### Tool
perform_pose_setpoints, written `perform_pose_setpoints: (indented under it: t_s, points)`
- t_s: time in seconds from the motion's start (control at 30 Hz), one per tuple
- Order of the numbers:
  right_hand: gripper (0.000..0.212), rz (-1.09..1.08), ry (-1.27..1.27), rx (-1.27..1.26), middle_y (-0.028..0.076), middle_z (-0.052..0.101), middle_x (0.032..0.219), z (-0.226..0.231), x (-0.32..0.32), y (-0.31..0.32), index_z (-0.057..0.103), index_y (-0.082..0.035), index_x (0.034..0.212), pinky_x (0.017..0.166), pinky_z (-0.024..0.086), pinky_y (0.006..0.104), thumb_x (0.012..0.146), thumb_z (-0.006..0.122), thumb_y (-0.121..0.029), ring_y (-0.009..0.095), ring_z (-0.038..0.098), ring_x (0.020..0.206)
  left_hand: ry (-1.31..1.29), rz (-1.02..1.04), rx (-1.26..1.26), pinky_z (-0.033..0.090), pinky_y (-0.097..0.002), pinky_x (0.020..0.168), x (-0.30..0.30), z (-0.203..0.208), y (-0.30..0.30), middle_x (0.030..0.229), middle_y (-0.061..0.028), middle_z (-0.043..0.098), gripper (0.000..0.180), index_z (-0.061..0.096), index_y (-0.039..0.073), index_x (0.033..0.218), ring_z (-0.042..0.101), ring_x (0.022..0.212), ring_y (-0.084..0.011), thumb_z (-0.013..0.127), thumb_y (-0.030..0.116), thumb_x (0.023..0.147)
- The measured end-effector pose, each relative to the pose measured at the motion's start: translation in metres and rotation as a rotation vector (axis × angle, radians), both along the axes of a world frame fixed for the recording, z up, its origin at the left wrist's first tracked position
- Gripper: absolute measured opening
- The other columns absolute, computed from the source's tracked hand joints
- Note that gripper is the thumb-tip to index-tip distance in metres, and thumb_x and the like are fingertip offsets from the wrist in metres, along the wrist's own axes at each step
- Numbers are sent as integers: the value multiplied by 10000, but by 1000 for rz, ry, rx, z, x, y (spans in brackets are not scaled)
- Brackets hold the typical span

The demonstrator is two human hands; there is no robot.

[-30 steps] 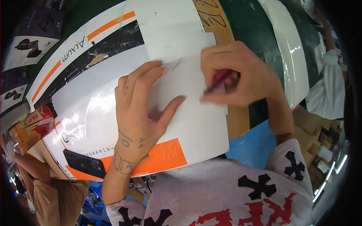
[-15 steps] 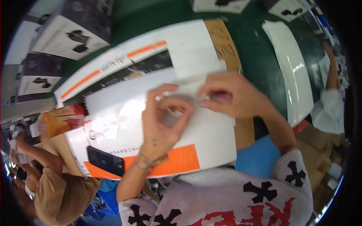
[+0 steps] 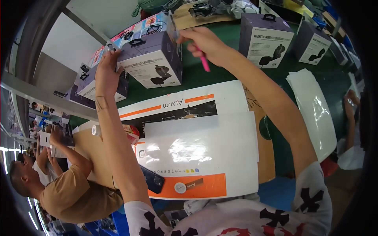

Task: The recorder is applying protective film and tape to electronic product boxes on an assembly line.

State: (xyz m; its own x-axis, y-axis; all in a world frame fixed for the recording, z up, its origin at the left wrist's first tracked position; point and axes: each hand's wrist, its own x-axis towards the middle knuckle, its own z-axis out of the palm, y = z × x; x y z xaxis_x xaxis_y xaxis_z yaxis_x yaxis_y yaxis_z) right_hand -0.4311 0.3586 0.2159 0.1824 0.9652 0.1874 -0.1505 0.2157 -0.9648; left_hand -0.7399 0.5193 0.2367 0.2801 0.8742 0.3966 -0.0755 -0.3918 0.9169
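My left hand point(image 3: 106, 70) reaches to the far left, between two purple and white boxes. Its fingers are curled by the left edge of the larger box point(image 3: 151, 59), with a small shiny thing point(image 3: 111, 47) at the fingertips that I cannot make out. My right hand point(image 3: 206, 45) is raised at that box's right edge. A slim pink stick-like tool point(image 3: 205, 63) is held in its curled fingers and points down. Beside its thumb and forefinger is a blurred clear thing point(image 3: 172, 29); whether they touch it I cannot tell.
A white and orange printed sheet point(image 3: 204, 153) covers cardboard, with a dark phone point(image 3: 152, 180) partly under my left forearm. More boxes point(image 3: 265, 41) stand far right. A stack of glossy white sheets point(image 3: 313, 110) lies right. A co-worker in brown point(image 3: 78, 192) sits at left.
Both hands have left the middle of the sheet and reached away, the left to the far left boxes, the right to the larger box's right edge. The view has shifted toward the far side.
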Motion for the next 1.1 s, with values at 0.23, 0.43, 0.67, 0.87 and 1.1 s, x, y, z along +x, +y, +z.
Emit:
perform_pose_setpoints:
  t_s: [0.23, 0.43, 0.67, 0.87, 1.1]
  points:
    - [395, -187, -353, -21, 11, 566, 746, 3, -15, 48, 666, -43, 824, 429, 227, 235, 892, 786, -413, 74, 353, 523, 27, -79, -477, 457, -293, 755, 30, -13, 24, 971, -71, 690, 275, 715, 100, 1055, 580, 799, -164, 698, 366, 988]
    - [496, 70, 100, -426, -5, 526, 674, -51, -1, 53, 654, -71, 791, 385, 181, 250, 834, 847, -526, 66, 297, 462, -74, 53, -713, 421, -285, 645, 60, -10, -29, 831, -36, 627, 297, 679, 113, 934, 509, 678, -126, 686, 404, 994]
    - [430, -143, -326, -379, 15, 591, 740, -71, 7, -57, 644, -72, 1014, 447, 282, 227, 946, 736, -486, 91, 381, 512, 286, 59, -309, 361, -247, 602, 31, -39, -65, 720, 10, 540, 342, 629, 127, 809, 473, 642, -94, 684, 411, 991]
    - [165, -182, -655, -291, 60, 639, 834, -96, 17, -197, 591, -60, 1193, 615, 425, 279, 1035, 590, -107, 140, 516, 635, 547, -159, -74, 374, -224, 635, 29, -105, -136, 725, 22, 575, 247, 655, 113, 791, 484, 672, -78, 700, 271, 976]
    - [72, -158, -1073, 11, 31, 623, 859, -123, 7, -218, 645, -57, 1021, 635, 421, 295, 961, 685, -47, 151, 521, 685, 713, -527, 138, 452, -296, 796, 86, -132, -270, 1030, -48, 674, 219, 735, 60, 1067, 567, 894, -186, 804, 149, 879]
